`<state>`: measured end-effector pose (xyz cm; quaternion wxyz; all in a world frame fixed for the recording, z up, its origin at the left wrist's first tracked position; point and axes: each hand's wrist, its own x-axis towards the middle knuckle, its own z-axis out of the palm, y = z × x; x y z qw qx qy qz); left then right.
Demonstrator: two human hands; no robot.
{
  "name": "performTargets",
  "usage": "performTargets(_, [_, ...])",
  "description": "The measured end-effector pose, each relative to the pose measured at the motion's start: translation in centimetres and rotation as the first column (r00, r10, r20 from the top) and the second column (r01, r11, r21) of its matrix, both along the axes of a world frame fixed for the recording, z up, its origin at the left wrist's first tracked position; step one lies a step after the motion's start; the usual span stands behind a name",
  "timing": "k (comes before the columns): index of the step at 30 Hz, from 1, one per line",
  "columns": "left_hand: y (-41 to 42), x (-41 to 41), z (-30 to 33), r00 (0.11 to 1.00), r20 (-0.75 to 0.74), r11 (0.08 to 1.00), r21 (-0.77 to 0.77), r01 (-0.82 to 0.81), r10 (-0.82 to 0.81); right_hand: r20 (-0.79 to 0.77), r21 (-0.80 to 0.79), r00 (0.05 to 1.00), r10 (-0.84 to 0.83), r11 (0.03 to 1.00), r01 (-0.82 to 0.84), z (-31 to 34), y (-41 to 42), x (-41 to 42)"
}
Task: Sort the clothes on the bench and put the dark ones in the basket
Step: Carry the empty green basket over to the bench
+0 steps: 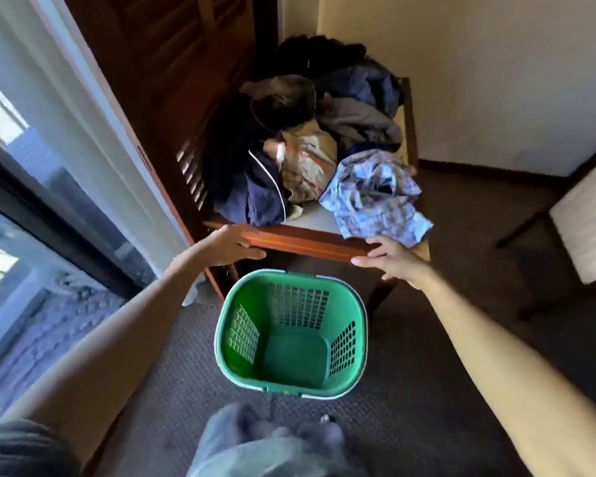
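Between the two hands and just nearer than them: one green basket (291, 333) on the carpet (427, 390), upright, mouth up, nothing in it; lattice holes in three walls; its longer side runs away from the person toward the table (310, 241). No readable writing on it.

Left hand (229, 247): on the near wooden rail of the table at its left corner, fingers on top of the rail and thumb under it, gripping the edge.

Right hand (391, 258): on the same rail toward its right end, fingers curled over the top and thumb along the front face, gripping the edge.

Beyond both hands, on the table, whose long axis runs away from the person:
- dark navy garment (255, 197) with a thin white line, just past the left hand.
- light blue patterned shirt (375, 194), crumpled, just past the right hand, one corner hanging over the rail beside its fingers.
- beige garment (307, 163) with orange stripes, between those two and farther back.
- grey garment (358, 122), blue garment (369, 86) and black clothes (320, 49), heaped at the far end.

No labels or brands legible on any garment.

Right of the right hand, well apart: a chair (585, 218) with a pale seat.
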<state>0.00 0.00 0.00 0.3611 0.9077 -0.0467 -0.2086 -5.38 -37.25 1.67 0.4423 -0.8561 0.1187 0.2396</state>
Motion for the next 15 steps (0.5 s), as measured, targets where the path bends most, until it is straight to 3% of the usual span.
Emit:
performTargets(7, [1.6,-3.4,-10.3,0.938,-0.312,0.988,0.091,-0.129,0.151,-0.235,-0.033,0.967,-0.099,0.995,0.094,-9.5,-0.6,-1.7])
performTargets(15, [3.5,-4.3,-19.1,0.851,-0.443,0.956,0.201,-0.213,0.283,-0.335,-0.13,0.894,-0.296,0.955,0.267,-21.2,1.4,-3.7])
